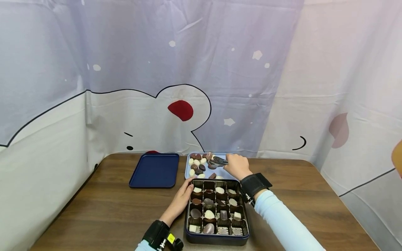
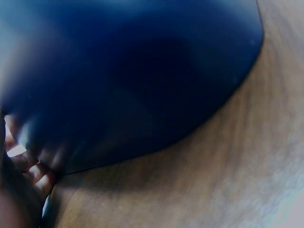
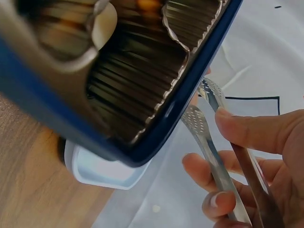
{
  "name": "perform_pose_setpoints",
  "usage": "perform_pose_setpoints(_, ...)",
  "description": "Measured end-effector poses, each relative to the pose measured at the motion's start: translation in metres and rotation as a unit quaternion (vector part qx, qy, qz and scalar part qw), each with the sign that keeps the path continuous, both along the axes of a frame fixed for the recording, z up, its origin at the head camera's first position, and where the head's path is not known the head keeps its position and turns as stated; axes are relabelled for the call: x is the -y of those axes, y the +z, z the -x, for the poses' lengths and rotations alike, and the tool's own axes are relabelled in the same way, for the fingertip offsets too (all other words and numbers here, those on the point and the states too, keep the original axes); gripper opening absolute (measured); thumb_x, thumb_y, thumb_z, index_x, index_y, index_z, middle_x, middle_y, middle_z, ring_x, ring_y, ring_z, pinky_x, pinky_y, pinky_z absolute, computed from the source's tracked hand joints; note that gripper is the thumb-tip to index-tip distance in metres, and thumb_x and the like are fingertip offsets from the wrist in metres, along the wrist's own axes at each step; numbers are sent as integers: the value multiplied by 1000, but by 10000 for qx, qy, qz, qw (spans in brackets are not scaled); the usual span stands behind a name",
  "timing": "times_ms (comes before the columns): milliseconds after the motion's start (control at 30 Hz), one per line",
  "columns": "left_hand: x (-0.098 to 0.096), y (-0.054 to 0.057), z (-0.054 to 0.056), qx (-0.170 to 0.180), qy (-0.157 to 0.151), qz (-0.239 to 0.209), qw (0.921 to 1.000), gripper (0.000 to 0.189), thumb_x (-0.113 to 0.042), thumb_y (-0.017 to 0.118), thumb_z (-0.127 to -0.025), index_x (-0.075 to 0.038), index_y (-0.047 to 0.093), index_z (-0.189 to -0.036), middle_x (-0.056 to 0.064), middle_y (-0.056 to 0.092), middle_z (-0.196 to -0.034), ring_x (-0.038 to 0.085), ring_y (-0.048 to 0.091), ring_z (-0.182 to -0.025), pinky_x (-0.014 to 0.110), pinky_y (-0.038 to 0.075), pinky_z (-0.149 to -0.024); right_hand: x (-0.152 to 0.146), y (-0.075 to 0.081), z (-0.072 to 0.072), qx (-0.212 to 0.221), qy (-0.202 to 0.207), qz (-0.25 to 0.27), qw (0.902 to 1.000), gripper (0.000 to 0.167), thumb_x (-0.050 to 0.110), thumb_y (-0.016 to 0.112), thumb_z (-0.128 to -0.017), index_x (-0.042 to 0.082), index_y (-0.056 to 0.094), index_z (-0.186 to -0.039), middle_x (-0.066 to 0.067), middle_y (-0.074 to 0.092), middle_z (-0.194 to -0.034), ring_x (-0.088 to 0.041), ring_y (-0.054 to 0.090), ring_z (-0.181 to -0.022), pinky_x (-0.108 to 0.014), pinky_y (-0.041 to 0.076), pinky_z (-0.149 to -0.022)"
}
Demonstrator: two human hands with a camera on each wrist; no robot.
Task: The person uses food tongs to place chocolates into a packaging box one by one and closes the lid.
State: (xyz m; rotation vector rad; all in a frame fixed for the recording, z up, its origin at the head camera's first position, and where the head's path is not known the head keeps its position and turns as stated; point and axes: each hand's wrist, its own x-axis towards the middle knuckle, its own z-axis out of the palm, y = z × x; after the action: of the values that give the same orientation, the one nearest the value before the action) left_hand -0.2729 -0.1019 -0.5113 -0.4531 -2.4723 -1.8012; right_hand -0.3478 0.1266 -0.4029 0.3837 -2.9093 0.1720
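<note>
My right hand (image 1: 237, 166) grips a pair of metal tongs (image 3: 216, 161), thumb on one arm and fingers on the other. The perforated tips of the tongs stand apart among the chocolates (image 1: 197, 166) on a light blue tray (image 1: 225, 174). Those pieces are white, brown and dark. My left hand (image 1: 180, 199) holds the back left corner of a dark blue chocolate box (image 1: 216, 239). In the left wrist view, its fingers (image 2: 42, 180) lie against the box's wall. White, brown and dark chocolates sit in the compartments of the box's insert; the two at the front right hold none.
A dark blue lid (image 1: 154, 170) lies on the wooden table (image 1: 103, 209), left of the light blue tray. The box stands in front of that tray, close to it. Behind the table hangs a printed curtain (image 1: 138, 118).
</note>
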Motion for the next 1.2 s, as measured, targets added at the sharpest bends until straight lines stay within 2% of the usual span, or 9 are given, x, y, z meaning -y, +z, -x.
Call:
perform_pose_setpoints(133,-1,-1,-1,37,-1,-68,10000,42,-29,33,-106,-14,37,-145,15,43,-144,35,35,-136,56,31,-105,2,-1,3,52,53,-40,10000,16,21,73,-81,9,67,-90,-6,62,-69,-20,54,-57,-33,40,-49)
perform_pose_setpoints(233,-2,3,-3,74,-9,-93,9999,42,-27,32,-106,-13,36,-145,18,40,-147,37,33,-137,57,30,-106,3,-2,5,13,12,-75,10000,16,20,73,-81,9,67,-91,-6,63,-71,-21,57,-58,-35,43,-50)
perform_pose_setpoints(467,-4,33,-20,142,-110,-53,9998,40,-16,31,-106,-7,36,-144,24,38,-145,41,32,-137,58,29,-106,0,1,4,-56,21,-86,9999,16,19,73,-80,9,67,-91,-7,66,-75,-23,60,-62,-37,47,-52)
perform_pose_setpoints(567,-4,38,-23,147,-133,3,9998,39,-15,30,-106,-8,36,-144,24,40,-144,40,33,-136,56,30,-106,-3,3,4,-53,20,-65,10000,17,21,74,-80,10,66,-90,-8,67,-77,-24,61,-64,-38,47,-53)
perform_pose_setpoints(700,-3,34,-20,124,-98,-51,9999,40,-16,31,-106,-7,36,-144,24,38,-145,41,33,-136,58,29,-106,-7,9,1,-91,59,24,9999,18,24,75,-80,11,65,-87,-7,66,-74,-24,61,-63,-38,46,-52)
perform_pose_setpoints(900,-1,6,-4,69,-31,-126,9999,42,-24,31,-106,-9,34,-146,19,41,-145,37,33,-137,58,29,-106,-14,22,-12,-118,192,64,9997,20,26,74,-81,12,66,-93,-4,65,-75,-21,60,-64,-36,45,-54)
perform_pose_setpoints(1000,0,0,-1,13,-34,-80,10000,43,-28,31,-106,-11,35,-145,15,44,-144,34,35,-136,56,30,-106,-17,30,-23,-95,261,141,9995,22,27,75,-81,13,67,-95,-3,66,-76,-19,59,-63,-33,44,-52)
perform_pose_setpoints(1033,0,0,-1,-1,-39,-80,10000,44,-29,31,-106,-11,35,-145,15,44,-144,34,35,-136,56,30,-106,-18,32,-27,-74,279,159,9995,21,27,74,-81,14,66,-95,-3,65,-74,-18,57,-61,-32,42,-51)
perform_pose_setpoints(1200,-2,25,-15,107,-104,-138,9998,40,-20,31,-106,-10,37,-144,21,41,-144,38,33,-137,57,28,-107,-25,43,-49,-108,379,263,9989,20,28,75,-80,15,66,-92,0,63,-70,-13,51,-55,-28,36,-47)
